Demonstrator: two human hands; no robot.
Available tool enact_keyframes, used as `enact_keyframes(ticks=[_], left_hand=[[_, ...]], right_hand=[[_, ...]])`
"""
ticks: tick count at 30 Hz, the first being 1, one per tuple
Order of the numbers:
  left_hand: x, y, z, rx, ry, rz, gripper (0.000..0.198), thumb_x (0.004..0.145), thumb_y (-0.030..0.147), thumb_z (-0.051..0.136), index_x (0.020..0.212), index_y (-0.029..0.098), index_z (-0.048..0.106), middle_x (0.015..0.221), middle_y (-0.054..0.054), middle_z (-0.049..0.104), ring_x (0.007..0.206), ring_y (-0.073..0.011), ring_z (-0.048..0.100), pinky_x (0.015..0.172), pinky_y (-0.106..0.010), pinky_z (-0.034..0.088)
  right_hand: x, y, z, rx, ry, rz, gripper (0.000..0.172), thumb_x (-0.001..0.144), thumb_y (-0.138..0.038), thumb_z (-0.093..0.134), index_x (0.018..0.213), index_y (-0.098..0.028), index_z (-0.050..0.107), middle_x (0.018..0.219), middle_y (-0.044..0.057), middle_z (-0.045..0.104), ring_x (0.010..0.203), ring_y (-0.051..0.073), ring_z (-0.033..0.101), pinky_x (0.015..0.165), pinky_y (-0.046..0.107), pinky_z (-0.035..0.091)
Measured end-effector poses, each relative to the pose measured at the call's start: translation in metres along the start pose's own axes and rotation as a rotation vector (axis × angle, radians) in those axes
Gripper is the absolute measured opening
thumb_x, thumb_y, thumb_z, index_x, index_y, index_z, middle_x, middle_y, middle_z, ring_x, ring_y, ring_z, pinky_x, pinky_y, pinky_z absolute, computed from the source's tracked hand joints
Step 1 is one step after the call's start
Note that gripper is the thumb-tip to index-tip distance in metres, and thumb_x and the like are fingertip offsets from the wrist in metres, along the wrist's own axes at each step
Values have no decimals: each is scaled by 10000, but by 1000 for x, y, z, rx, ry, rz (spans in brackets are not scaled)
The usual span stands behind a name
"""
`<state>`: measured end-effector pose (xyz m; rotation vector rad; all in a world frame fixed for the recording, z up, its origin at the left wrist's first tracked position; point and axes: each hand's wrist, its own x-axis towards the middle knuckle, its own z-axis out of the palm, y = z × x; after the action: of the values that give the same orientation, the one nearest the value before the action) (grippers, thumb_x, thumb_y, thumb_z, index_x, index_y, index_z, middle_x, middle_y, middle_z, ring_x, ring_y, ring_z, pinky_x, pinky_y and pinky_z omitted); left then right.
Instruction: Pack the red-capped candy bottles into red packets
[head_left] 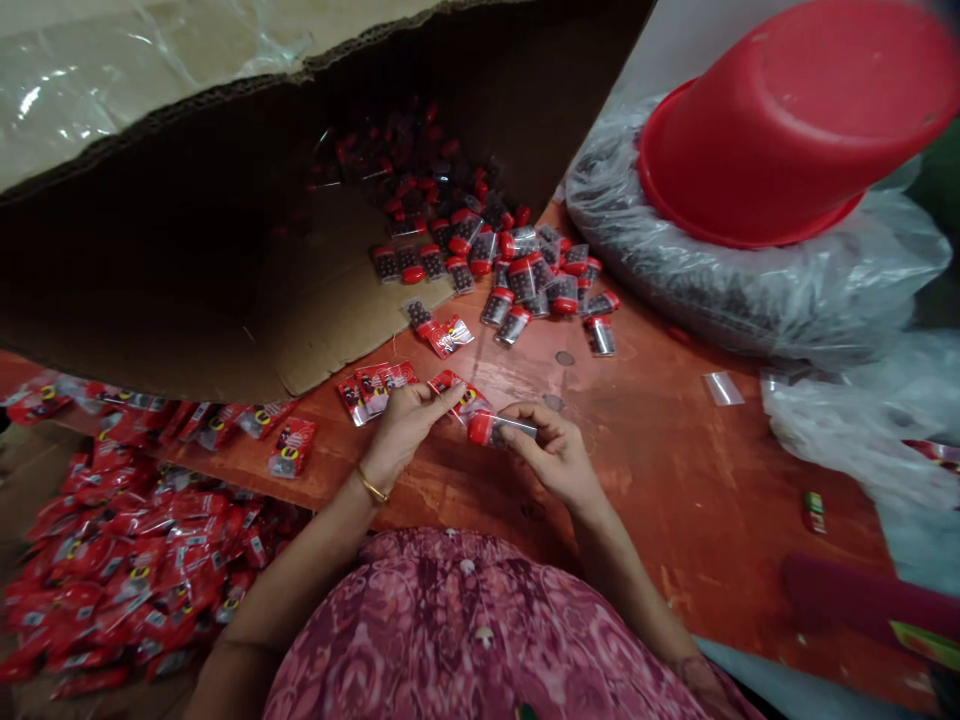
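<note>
My left hand [409, 425] pinches the edge of a red printed packet [469, 397] with clear plastic parts. A small clear container with a red cap [486, 429] is in my right hand [551, 450], its capped end pointing left at the packet's lower right edge. Whether the container is partly inside the packet cannot be made out. Several flat red packets [369, 392] lie beside my left hand. Another red packet [450, 335] lies beyond my hands, touching a small container. Many red-capped containers [531, 272] are heaped on the red table [645, 450].
A large open cardboard box [322, 340] lies on its side at the back left, containers spilling out. Filled red packets [135, 560] are piled at lower left. At the right are a red tub [780, 130] on a plastic-wrapped bundle [720, 290] and a small green item [814, 511].
</note>
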<state>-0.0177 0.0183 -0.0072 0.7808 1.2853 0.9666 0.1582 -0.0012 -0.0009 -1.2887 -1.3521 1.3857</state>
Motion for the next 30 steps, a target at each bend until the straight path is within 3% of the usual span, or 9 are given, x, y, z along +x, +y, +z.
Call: enact_keyframes(ticks=[6, 12, 18, 25, 27, 30], left_hand=[[-1, 1, 1, 94, 149, 103, 404, 546, 520, 747, 570, 129, 649, 541, 12, 591, 515, -92, 463, 500, -216, 337], [-4, 5, 2, 142, 73, 103, 344, 597, 467, 728, 641, 128, 693, 599, -8, 645, 561, -119, 524, 535, -227, 391], [-5, -4, 10, -109, -12, 52, 305, 524, 349, 806, 718, 137, 705, 712, -19, 696, 641, -131, 584, 649, -254, 468], [-7, -17, 30, -390, 44, 2, 318, 483, 306, 838, 690, 132, 672, 706, -11, 688, 646, -113, 594, 684, -249, 474], [-7, -18, 32, -438, 52, -11, 335, 485, 337, 837, 687, 130, 667, 694, -12, 683, 636, -105, 589, 659, -235, 464], [-7, -17, 30, -439, 92, -16, 332, 507, 372, 823, 658, 129, 654, 659, -7, 669, 614, -94, 572, 635, -220, 448]], right_hand=[[-3, 0, 2, -17, 12, -43, 221, 721, -387, 661, 773, -175, 620, 616, -9, 579, 496, 88, 460, 460, 213, 376], [-4, 7, 5, 0, 85, -79, 205, 730, -374, 665, 802, -186, 628, 668, 3, 609, 562, 109, 513, 506, 224, 429], [-5, 13, 12, 86, 102, -73, 253, 751, -419, 649, 850, -187, 624, 680, -6, 599, 498, 88, 464, 437, 213, 400], [-4, 21, 34, 142, 293, -32, 279, 769, -435, 623, 881, -183, 588, 655, -31, 552, 474, 71, 447, 437, 201, 389], [-2, 23, 38, 174, 282, 12, 297, 785, -465, 593, 892, -189, 563, 659, -42, 537, 433, 56, 423, 410, 193, 372], [1, 21, 38, 177, 165, 51, 338, 776, -517, 584, 876, -198, 536, 679, -43, 533, 429, 54, 447, 408, 196, 387]])
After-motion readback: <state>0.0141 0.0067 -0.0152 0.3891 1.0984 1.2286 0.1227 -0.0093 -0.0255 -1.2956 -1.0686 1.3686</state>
